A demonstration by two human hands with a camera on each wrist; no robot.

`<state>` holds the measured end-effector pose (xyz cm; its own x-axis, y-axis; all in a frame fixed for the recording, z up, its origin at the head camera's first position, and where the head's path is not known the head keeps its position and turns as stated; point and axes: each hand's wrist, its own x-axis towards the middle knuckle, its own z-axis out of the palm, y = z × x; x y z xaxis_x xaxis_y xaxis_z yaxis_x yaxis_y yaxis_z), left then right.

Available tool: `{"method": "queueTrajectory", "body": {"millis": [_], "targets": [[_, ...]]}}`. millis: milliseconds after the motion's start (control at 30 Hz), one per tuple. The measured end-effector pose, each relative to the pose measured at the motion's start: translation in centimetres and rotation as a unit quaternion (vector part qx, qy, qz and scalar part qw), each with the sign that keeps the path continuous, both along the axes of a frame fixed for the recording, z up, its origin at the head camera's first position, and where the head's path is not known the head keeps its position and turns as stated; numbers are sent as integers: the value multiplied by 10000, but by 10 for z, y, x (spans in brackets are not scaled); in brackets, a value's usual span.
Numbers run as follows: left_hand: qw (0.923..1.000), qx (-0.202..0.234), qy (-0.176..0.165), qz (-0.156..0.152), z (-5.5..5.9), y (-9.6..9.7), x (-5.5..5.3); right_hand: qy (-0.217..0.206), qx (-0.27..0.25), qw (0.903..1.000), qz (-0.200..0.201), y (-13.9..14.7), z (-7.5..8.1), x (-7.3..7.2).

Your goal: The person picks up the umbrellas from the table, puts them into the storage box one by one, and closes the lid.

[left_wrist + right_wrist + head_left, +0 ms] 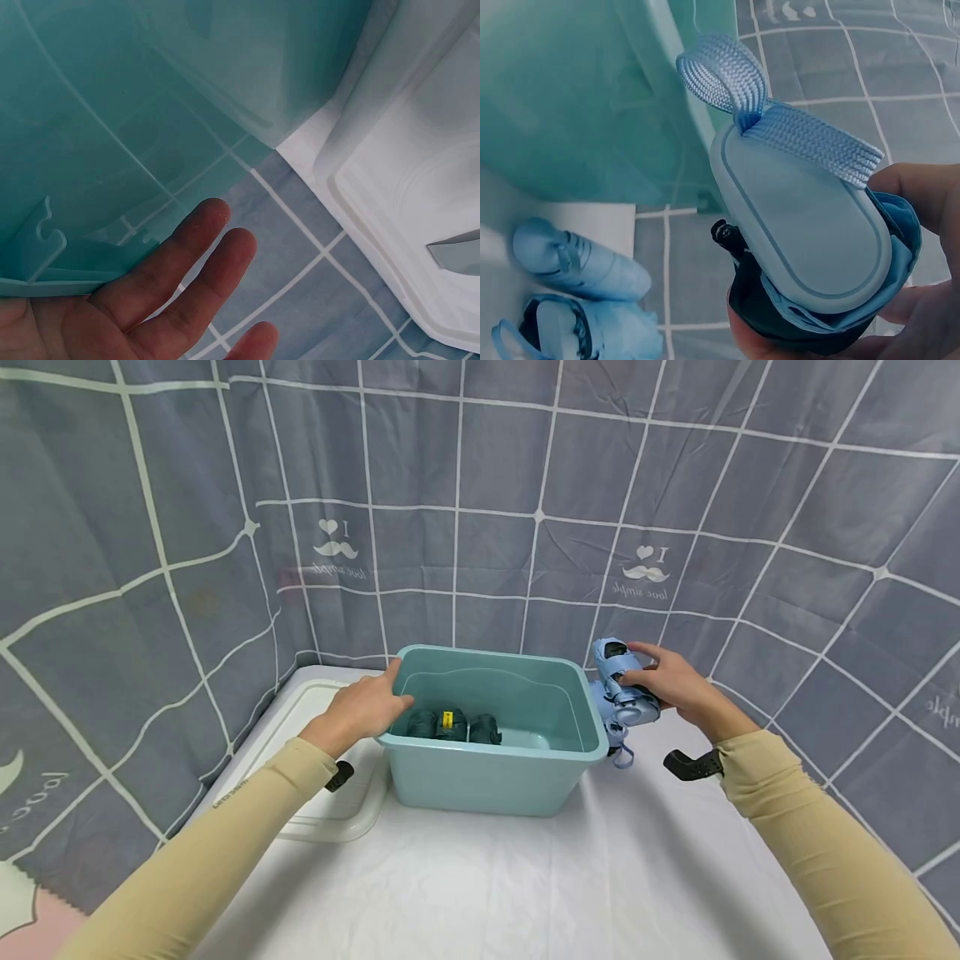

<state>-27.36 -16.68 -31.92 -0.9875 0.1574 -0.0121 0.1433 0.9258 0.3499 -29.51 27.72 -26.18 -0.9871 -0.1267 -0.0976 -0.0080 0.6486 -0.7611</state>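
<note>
My right hand point(678, 685) grips a folded light-blue umbrella point(636, 708) just past the right rim of the teal plastic bin point(487, 781). Its flat oval handle end point(802, 217) and woven wrist strap point(817, 142) face the right wrist camera. At the bin's left rim rests my left hand point(363, 710), its fingers point(206, 296) fairly straight and spread along the bin's side. Three dark green rolled bundles point(452, 725), one with a yellow label, lie inside the bin toward the left.
Two more folded blue umbrellas, one smooth point(592, 262) and one looser point(622, 330), lie outside the bin at its right. A white lid point(330, 814) lies left of the bin on the white-covered table point(480, 893). Grey checked curtain point(495, 460) encloses the back and sides.
</note>
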Motion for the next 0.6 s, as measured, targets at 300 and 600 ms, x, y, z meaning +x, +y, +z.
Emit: {"method": "queueTrajectory", "body": {"millis": [300, 600], "targets": [[10000, 30, 38, 3, 2, -1, -2, 3, 146, 9997, 211, -20, 12, 3], [10000, 25, 36, -5, 0, 0, -1, -46, 367, 9984, 427, -38, 15, 5]]}}
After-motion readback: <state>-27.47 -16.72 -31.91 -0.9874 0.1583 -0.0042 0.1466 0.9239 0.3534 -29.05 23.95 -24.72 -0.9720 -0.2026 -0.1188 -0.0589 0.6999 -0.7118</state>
